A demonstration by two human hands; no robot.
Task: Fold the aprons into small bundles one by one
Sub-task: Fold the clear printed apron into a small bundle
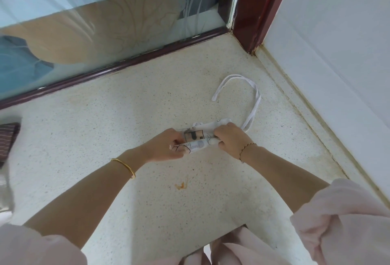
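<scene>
She is gripping the rolled apron (197, 139) at both ends on the speckled counter (126, 117), left hand (166, 145) and right hand (229, 139) curled round it, its white strap (253, 98) trailing behind.

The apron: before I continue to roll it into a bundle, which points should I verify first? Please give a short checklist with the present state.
1. Left hand grips the left end of the apron: ok.
2. Right hand grips the right end: ok.
3. Strap gathered into the bundle: not ok, it lies loose in a loop on the counter.
4. Orange stain apart from the apron: ok.
5. Roll even inside: cannot tell.
</scene>
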